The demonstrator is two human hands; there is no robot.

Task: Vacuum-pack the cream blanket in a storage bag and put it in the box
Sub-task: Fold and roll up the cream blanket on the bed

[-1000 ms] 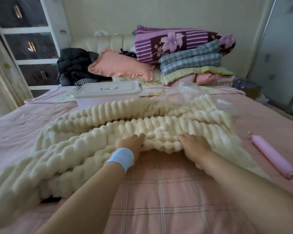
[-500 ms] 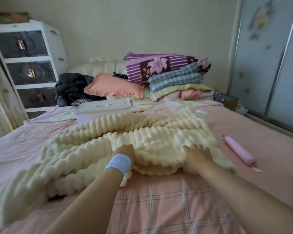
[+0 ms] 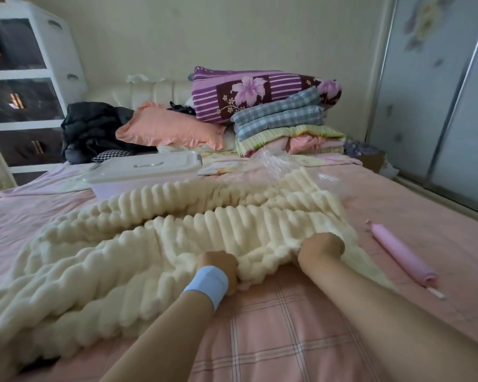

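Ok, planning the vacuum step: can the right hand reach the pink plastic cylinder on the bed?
Probably yes: the pink cylinder lies uncovered beside the right hand, which must release the cream ribbed blanket.

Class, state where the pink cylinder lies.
Head view: the pink cylinder lies on the bed, just right of the cream blanket and the right hand.
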